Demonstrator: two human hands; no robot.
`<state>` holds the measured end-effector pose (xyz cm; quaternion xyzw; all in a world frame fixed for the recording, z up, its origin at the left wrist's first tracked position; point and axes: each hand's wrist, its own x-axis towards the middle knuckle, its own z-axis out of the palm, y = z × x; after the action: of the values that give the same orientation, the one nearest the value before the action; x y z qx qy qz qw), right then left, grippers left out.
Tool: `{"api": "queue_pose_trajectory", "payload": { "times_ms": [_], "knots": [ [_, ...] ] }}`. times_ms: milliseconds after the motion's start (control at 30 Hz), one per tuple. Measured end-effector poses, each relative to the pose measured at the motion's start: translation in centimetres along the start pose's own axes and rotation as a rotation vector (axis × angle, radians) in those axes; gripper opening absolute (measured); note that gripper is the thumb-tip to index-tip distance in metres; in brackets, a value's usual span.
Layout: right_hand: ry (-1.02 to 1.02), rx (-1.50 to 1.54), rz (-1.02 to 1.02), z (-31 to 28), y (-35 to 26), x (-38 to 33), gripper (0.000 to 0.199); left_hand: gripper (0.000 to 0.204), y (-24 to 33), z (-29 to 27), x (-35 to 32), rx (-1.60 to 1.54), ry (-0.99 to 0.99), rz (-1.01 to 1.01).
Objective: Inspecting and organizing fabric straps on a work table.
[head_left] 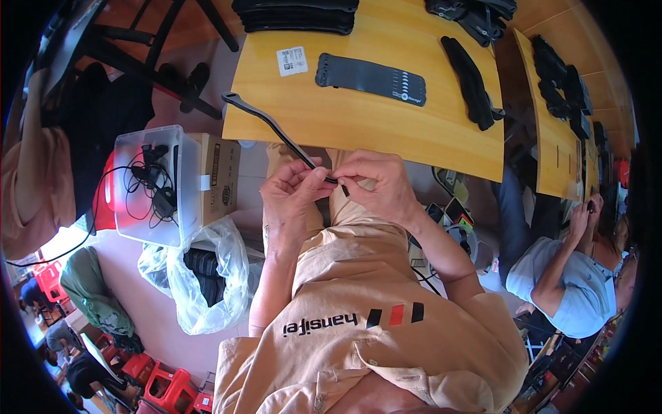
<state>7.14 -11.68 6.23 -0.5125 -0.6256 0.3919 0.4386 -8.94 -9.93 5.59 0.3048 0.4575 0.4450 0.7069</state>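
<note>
A narrow black strap (276, 129) runs from a rounded end above the table's near left corner down to my hands, over my lap. My left hand (293, 188) pinches it between thumb and fingers. Close beside it, my right hand (376, 181) grips the strap near its lower end, and a short dark piece hangs below those fingers. On the yellow table (289, 103) ahead lies a flat dark-grey strip (369, 77) with scalloped ends and white print. A white label card (292, 61) is left of it.
Black folded bundles (296, 15) are stacked at the table's far left, and a long black bundle (469, 83) lies on its right. A clear bin (148, 186) of cables and a plastic bag (207, 276) stand at left. A co-worker (565, 276) sits at right.
</note>
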Motion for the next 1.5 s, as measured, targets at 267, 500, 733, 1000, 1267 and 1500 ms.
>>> {"api": "queue_pose_trajectory", "payload": {
  "times_ms": [267, 500, 733, 1000, 1267, 1500],
  "knots": [
    [0.121, -0.268, -0.258, 0.9, 0.2, 0.5, 0.012, 0.025, -0.1, 0.1, 1.4, 0.066, 0.025, -0.035],
    [0.159, -0.291, -0.098, 1.6, 1.7, 0.8, 0.008, 0.023, -1.5, -0.7, 2.5, 0.231, -0.069, -0.02],
    [0.137, -0.349, -0.177, 2.0, 2.2, 1.0, 0.007, 0.019, -1.8, -1.5, 2.5, 0.236, -0.13, -0.027],
    [0.154, -0.419, -0.258, 2.2, 2.2, 1.3, 0.007, 0.017, -1.6, -1.4, 2.6, 0.235, -0.203, -0.007],
    [0.158, -0.457, -0.315, 2.2, 2.4, 1.3, 0.016, 0.017, -1.4, -1.0, 2.6, 0.236, -0.175, 0.009],
    [0.16, -0.542, -0.364, 2.4, 2.0, 1.3, 0.018, 0.015, -1.2, -0.9, 2.5, 0.2, -0.135, -0.013]
  ]
}}
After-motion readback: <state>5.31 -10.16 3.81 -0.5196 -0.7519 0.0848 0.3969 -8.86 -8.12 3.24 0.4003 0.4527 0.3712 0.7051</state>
